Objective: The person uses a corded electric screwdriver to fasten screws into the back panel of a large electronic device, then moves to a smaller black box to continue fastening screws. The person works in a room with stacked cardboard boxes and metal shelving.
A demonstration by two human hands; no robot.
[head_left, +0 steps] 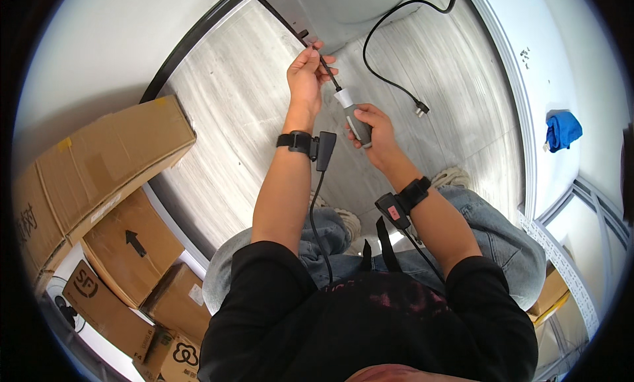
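A screwdriver [358,125] with a grey handle and white collar is wrapped in the fingers of my right hand [380,132]. Its long dark shaft slants up and left to my left hand [306,78], whose thumb and fingers close loosely around it near the tip. The tip meets the dark lower edge of a white panel [284,20], beside a small dark fitting [303,34]. My fingers hide exactly what the tip touches.
A black power cable [367,55] curves over the grey wood-look floor [231,84], its plug [421,108] lying to the right. Cardboard boxes [112,151] are stacked at left. On the white surface at right sit a blue cloth [563,130] and several small screw-like pieces [525,57].
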